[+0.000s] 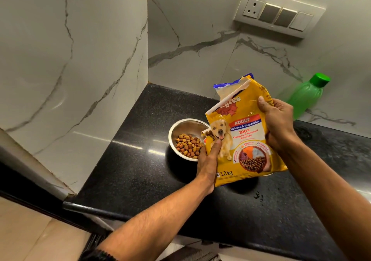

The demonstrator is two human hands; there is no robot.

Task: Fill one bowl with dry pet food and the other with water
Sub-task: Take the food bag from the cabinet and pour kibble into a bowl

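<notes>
Pet food bag (244,132): yellow, dog pictured on the front, "ADULT", "Chicken & Vegetables", "1.2 kg" legible. Held above the counter (130,170), tilted, a cut lower-left corner turned toward the steel bowl (181,127). Top of the bag is folded over, blue inner edge showing.

Left hand (208,160): grips the bag's lower left edge, thumb pressed on the front near the dog picture, fingers behind and hidden. Right hand (278,123): grips the bag's right side higher up, thumb on the front, fingers wrapped round the back.

Kibble (188,145): brown and tan pieces lie in a loose heap across the bowl's floor, nearer its front. A few pieces sit at the bag's open corner (208,133), just over the bowl's right rim. Cannot tell if they are falling.

Steel bowl stands on the black speckled counter, near the corner where the marble-look walls meet. Its right edge is hidden behind the bag.

A curved metal edge (268,174) peeks out under the bag's lower right; too little shows to say what it is.

Green plastic bottle (307,97), green cap on, stands at the back against the wall, to the right of the bag, well apart from the bowl.

Switch panel (278,12) with one socket on the wall above.
</notes>
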